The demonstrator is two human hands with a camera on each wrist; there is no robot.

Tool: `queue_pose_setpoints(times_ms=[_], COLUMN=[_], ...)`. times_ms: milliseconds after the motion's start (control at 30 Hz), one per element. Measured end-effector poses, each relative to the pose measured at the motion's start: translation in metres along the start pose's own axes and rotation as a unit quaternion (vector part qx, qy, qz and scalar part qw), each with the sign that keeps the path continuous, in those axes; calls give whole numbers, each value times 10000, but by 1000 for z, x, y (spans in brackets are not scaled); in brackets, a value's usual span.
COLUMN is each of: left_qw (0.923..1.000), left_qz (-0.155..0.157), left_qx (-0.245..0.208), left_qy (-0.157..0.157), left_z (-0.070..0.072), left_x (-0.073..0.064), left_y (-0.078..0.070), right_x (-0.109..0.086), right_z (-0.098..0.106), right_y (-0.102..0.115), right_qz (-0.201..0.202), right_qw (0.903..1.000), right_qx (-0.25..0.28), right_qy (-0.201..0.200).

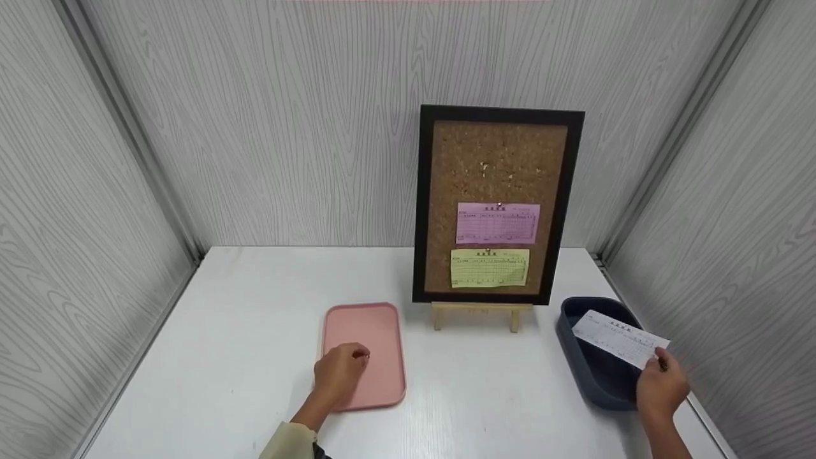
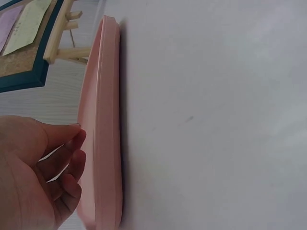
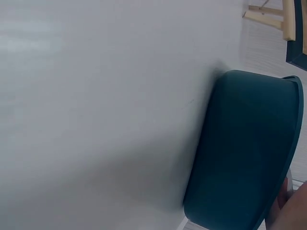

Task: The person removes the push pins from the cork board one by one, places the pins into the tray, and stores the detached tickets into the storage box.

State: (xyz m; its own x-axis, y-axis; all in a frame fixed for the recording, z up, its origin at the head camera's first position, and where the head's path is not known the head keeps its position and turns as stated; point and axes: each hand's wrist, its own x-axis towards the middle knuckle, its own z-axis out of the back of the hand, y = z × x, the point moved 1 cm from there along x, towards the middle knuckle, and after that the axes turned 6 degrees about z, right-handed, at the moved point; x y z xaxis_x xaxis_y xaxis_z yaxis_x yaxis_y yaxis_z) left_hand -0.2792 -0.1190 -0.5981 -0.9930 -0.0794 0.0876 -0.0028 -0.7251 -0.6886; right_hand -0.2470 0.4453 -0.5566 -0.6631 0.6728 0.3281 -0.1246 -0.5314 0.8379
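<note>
Pinching a white printed paper slip (image 1: 619, 345) in right hand (image 1: 662, 386) over the dark blue plastic bin (image 1: 599, 377) (table's right edge); left hand (image 1: 340, 373), loosely curled, empty, resting on the pink rectangular plastic tray (image 1: 376, 331).

Left hand (image 1: 341, 373) rests with curled fingers; right hand (image 1: 663, 386) pinches, raised.

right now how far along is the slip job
In hand: the right hand holds a white slip over the dark bin; the left hand rests on the pink tray. Left: pink slip and yellow slip remain pinned on the cork board.
</note>
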Motion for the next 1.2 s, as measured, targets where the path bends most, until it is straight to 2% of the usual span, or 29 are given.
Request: queue_pose_setpoints(times_ms=[267, 700, 1000, 1200], left_qw=[9998, 9999, 9998, 9998], left_qz=[-170, -44, 143, 94], left_qx=[64, 69, -34, -143], left_qy=[34, 98, 151, 61], left_z=[-2, -3, 1, 7], left_x=[0, -1, 0, 9], left_y=[2, 6, 2, -9], right_x=[2, 3, 4, 3], right_z=[-4, -1, 11, 13], right_y=[-2, -5, -5, 0], right_qz=[342, 525, 573, 570], right_qw=[9989, 9944, 9940, 9946], right_qx=[-122, -535, -715, -691], right_qy=[292, 740, 590, 518])
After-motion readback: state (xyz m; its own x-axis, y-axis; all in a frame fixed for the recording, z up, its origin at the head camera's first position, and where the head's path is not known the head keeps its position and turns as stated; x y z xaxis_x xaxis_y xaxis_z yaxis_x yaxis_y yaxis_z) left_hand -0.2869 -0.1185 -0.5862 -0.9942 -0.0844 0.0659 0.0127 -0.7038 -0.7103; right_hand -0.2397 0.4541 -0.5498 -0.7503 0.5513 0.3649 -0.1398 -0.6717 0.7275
